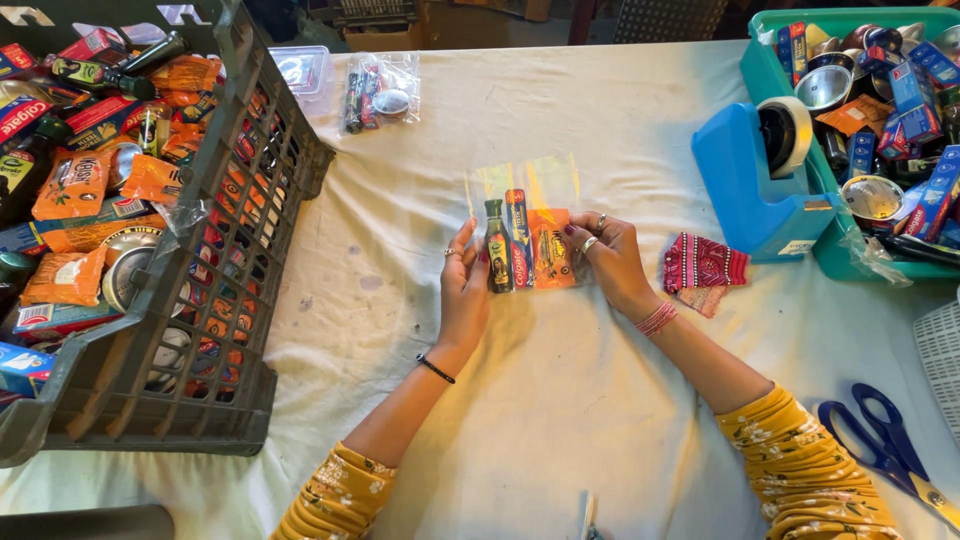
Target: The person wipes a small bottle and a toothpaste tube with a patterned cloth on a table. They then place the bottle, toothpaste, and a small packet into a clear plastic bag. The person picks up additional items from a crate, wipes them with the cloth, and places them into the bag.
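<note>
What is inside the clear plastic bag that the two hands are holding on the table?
Inside the clear plastic bag are a small dark green bottle, a narrow red and blue box and an orange sachet. The left hand and right hand cover its lower corners.

At the centre of the worktop a clear bag (527, 225) holds a small dark green bottle (497, 247), a red and blue tube box (519, 238) and an orange sachet (552, 252). A second filled clear bag (380, 92) lies further off, to the left. The grey crate (250, 200) at left is full of orange sachets (72, 184) and red boxes (95, 45), and the green bin (790, 25) at far right carries blue boxes (912, 88).
</note>
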